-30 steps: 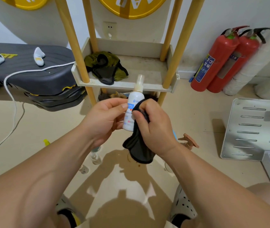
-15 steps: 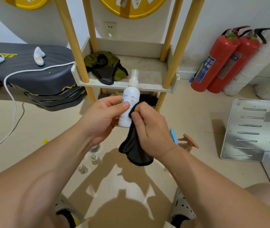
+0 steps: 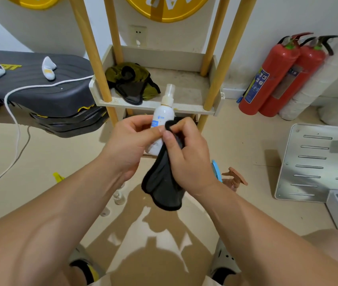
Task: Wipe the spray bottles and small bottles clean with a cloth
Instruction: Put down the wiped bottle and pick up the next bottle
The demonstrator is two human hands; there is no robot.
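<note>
Spray bottle (image 3: pixel 162 120) upright at frame centre, gripped by left hand (image 3: pixel 130 144); right hand (image 3: pixel 186 155) pinches black cloth (image 3: pixel 164 182) against its right side.

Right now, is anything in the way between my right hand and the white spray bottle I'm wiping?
Only the black cloth, which the right hand pinches against the white spray bottle. The left hand grips the bottle from the other side; nothing else visible intervenes.
</note>
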